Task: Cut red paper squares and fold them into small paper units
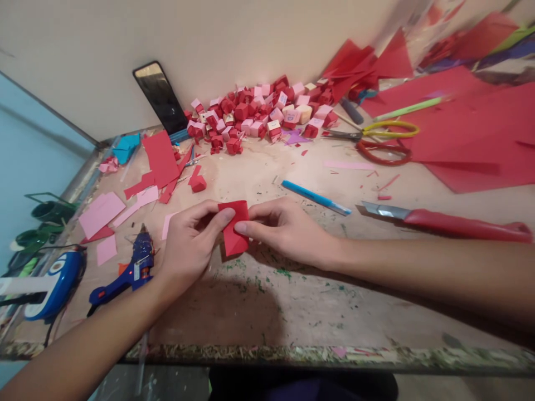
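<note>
Between my two hands, above the middle of the table, is a small folded piece of red paper (pixel 236 240). My left hand (pixel 190 239) pinches its left edge, thumb on the front face. From the other side, my right hand (pixel 288 231) grips the right edge between thumb and fingers. A hot glue gun (pixel 137 264) with a dark blue body lies left of my left hand. Just beyond my right hand rests a blue pen (pixel 315 197). A red-handled knife (pixel 443 217) lies farther right, its blade pointing left.
A pile of small red and pink paper boxes (pixel 259 111) lines the wall beside a leaning phone (pixel 161 97). Scissors (pixel 380 139) and large red sheets (pixel 472 133) are at the right. Pink scraps (pixel 102 214) and a blue-and-white tape dispenser (pixel 58 284) are at the left.
</note>
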Demonstrator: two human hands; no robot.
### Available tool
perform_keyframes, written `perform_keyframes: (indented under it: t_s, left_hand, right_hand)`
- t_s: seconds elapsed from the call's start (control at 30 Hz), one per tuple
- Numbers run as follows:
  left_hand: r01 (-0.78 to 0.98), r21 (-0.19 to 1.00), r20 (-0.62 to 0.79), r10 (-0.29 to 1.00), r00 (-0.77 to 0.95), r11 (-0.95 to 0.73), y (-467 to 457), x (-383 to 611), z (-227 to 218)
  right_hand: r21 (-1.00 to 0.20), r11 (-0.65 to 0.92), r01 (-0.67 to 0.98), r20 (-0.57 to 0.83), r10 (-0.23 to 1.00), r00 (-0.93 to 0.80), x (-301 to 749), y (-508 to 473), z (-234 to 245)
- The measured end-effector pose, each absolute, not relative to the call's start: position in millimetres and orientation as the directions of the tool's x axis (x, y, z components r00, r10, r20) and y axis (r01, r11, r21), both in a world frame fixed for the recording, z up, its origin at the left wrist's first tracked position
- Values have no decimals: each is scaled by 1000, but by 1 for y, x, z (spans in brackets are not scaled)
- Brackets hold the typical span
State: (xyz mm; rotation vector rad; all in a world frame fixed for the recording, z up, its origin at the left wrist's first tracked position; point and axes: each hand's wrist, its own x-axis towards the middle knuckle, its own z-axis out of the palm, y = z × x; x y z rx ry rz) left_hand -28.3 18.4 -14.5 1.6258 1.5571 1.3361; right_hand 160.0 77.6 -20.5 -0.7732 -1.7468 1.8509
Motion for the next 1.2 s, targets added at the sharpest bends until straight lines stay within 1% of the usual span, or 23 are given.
perform_keyframes:
  t_s: [0.17,0.37,0.53,0.73,0.97,1.07,1.2]
  left_hand:
    - [445,866,337,924,-179,-229,17,-30,-16]
    - [362,912,272,945,-181,-193,16,-29,-16]
    - [305,935,244,953,-180,-182,17,-28,-16]
    - [308,934,241,957,-162,-183,17,-30,-17]
    - [261,951,211,967,-145,-168,16,-29,-21]
    - [284,943,222,964,-145,-174,15,-30,-20]
    - [300,936,245,952,-186,-182,16,-30,-18]
  right_hand:
    - [-991,-129,42,-115,633,-765,161,77,-23]
    - [-989,-143,34,-117,623,-773,161,78,-24]
    - [-998,-50,39,-61,643,-764,160,78,-26]
    - [-989,-134,60,-130,614,-778,161,76,-21]
    - [-988,-127,87,-147,608,-780,160,75,-22]
    - [-990,-110,93,-142,616,-775,160,74,-22]
    - [-986,-122,110,-161,599,-784,161,74,-21]
